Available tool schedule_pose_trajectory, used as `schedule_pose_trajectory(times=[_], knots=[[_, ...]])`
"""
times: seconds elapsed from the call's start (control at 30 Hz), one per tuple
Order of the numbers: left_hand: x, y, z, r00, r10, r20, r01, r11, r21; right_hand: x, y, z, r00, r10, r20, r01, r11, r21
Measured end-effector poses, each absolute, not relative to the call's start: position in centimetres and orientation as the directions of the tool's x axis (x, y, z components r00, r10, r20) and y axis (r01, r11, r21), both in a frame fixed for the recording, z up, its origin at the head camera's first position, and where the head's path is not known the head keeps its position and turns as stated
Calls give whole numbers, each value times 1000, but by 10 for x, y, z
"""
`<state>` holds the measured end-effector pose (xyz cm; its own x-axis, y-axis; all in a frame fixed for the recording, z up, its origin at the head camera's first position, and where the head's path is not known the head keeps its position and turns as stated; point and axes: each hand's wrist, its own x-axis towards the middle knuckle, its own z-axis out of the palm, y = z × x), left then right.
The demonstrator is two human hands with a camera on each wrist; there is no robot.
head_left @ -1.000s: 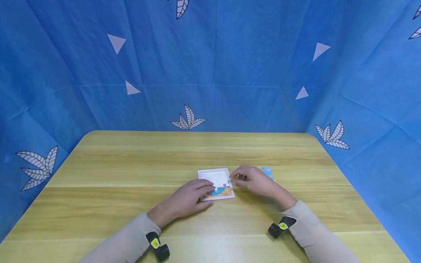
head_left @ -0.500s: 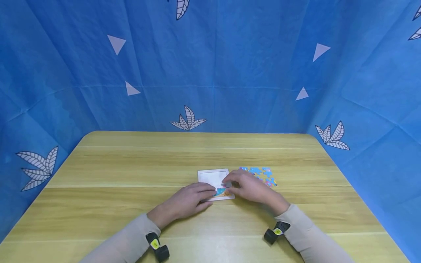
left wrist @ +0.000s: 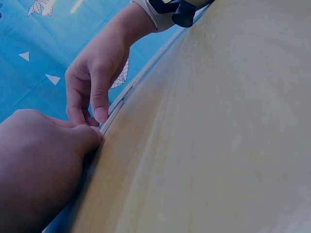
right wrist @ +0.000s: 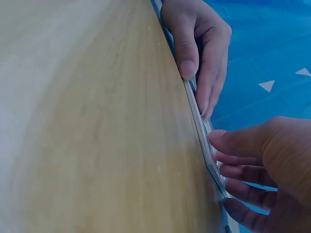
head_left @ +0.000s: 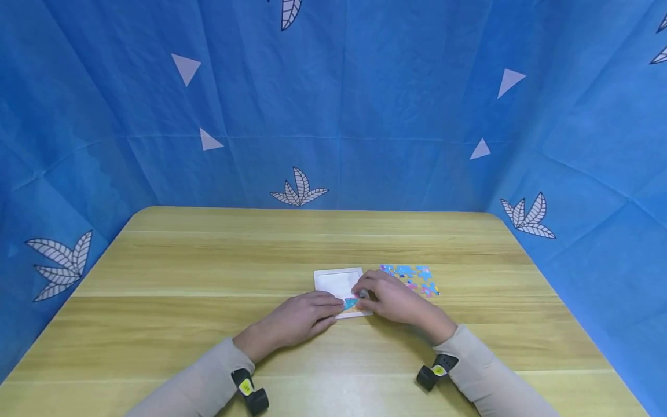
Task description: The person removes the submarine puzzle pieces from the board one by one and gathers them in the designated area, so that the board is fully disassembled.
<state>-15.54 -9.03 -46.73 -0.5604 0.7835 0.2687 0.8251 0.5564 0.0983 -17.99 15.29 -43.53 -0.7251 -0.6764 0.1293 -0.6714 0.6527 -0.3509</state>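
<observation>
A square white puzzle frame [head_left: 336, 282] lies on the table, with joined blue and orange pieces [head_left: 351, 303] along its near side. My left hand [head_left: 297, 317] rests on its near left part, fingers extended over the pieces and thumb at the near edge. At the right part of the frame, my right hand [head_left: 395, 300] has thumb and index finger bent together round a small light puzzle piece [head_left: 363, 294], mostly hidden by the fingers. In the right wrist view, the right fingertips [right wrist: 217, 138] are close to the frame's thin edge, seen from the side.
Several loose puzzle pieces [head_left: 428, 288], blue, pink and yellow, lie flat just right of the frame, partly behind the right hand. The wooden table [head_left: 219, 255] runs back to a blue patterned cloth [head_left: 333, 104]. Both wrists carry black cameras.
My right hand has moved left from the frame's right edge onto its lower right part, uncovering more loose pieces. Over the last half second it has barely shifted. The left hand stays on the frame.
</observation>
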Motion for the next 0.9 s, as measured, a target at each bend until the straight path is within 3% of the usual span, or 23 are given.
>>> schedule_pose_trajectory(times=[0.73, 0.9], knots=[[-155, -89, -466, -558, 776, 293, 828, 546, 129, -179, 150, -440, -779, -612, 135, -611, 695, -379], [-154, -88, -464, -561, 775, 292, 826, 548, 132, -179, 151, -439, -764, -631, 134, -632, 690, -353]])
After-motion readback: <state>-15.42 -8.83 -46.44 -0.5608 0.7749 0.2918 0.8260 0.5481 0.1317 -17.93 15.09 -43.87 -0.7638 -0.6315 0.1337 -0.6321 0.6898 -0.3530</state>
